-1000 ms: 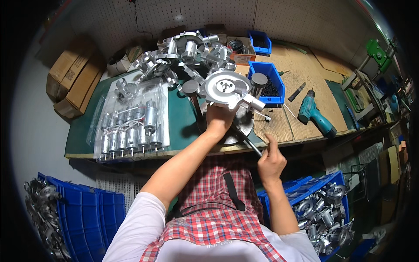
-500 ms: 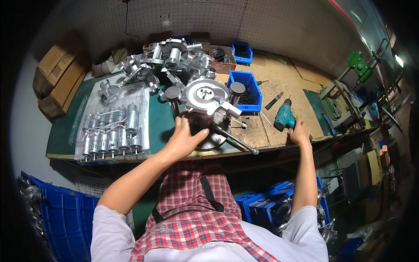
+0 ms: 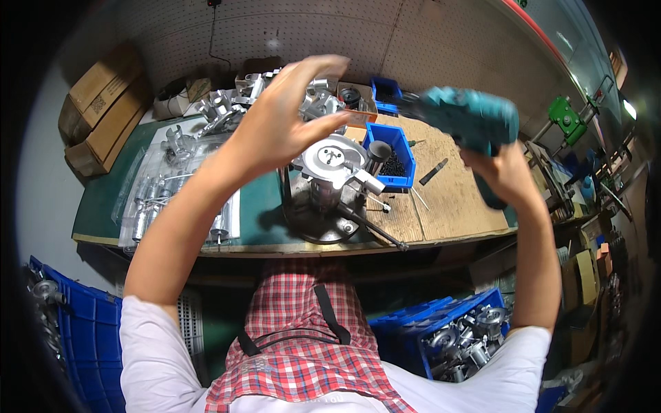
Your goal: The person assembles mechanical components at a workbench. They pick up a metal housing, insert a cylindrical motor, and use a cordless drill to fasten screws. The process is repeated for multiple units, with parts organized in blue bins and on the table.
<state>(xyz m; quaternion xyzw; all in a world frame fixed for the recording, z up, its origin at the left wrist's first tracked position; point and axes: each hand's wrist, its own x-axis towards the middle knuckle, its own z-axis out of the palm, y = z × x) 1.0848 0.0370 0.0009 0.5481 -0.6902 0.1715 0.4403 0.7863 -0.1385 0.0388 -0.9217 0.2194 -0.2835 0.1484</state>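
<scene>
My right hand [image 3: 509, 172] is wrapped round the grip of a teal cordless drill [image 3: 475, 117], held up over the right part of the bench with its nose turned left. My left hand [image 3: 292, 113] is raised above the bench, fingers apart and holding nothing, its thumb toward the drill. Below it, a round silver metal housing [image 3: 335, 161] with dark screws at its centre sits on a dark fixture [image 3: 323, 213]. A long lever [image 3: 375, 228] slants out of the fixture toward the bench's front edge. Motion blurs the drill and my left fingertips.
Silver motors [image 3: 148, 206] lie in a clear tray at left. Loose castings [image 3: 224, 107] are heaped behind. A blue bin [image 3: 411, 155] of dark screws stands right of the fixture, near a dark hand tool [image 3: 434, 172]. Below the bench, a blue crate [image 3: 420, 337] holds metal parts.
My right hand has lifted the drill off the bench and swung its nose leftward. My left hand has let go of the fixture and risen above the housing.
</scene>
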